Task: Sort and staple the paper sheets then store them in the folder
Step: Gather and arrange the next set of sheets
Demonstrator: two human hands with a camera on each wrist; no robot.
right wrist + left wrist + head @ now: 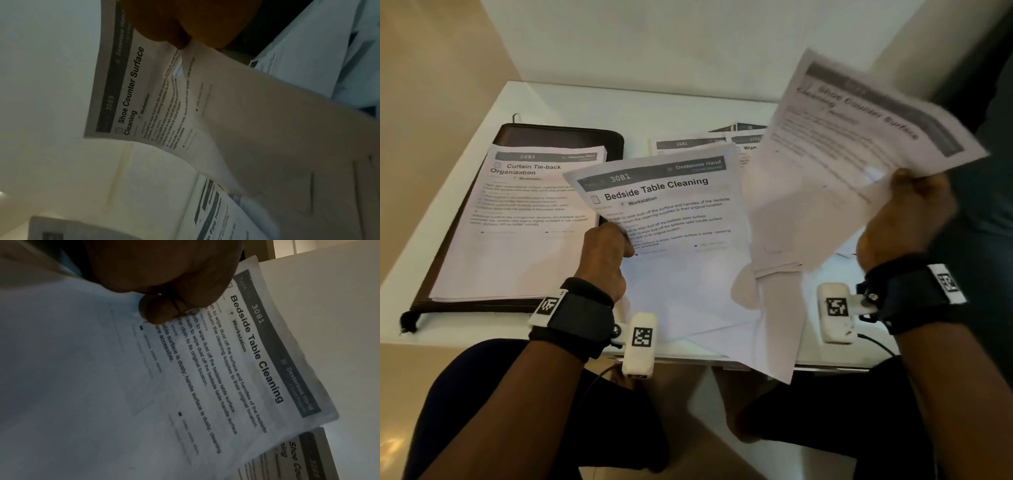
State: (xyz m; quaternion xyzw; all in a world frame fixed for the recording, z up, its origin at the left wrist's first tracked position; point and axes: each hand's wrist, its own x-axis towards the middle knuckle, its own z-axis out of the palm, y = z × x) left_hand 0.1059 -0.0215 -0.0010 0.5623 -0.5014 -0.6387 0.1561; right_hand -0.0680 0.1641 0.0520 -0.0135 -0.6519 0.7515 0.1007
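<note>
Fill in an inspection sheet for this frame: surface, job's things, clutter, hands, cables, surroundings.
Surface: white table, papers spread over it.
Job's things: dark folder lies closed at left, with the Curtain Tie-back stack on it; more sheets lie behind; no stapler seen.
Clutter: nothing seen.
Hands: left hand pinches the Bedside Table Cleaning sheet; right hand holds the Shoe Counter Surface Cleaning sheet raised and blurred.
Cables: thin black cable runs from the right wrist camera.
Surroundings: pale wall behind the table.
</note>
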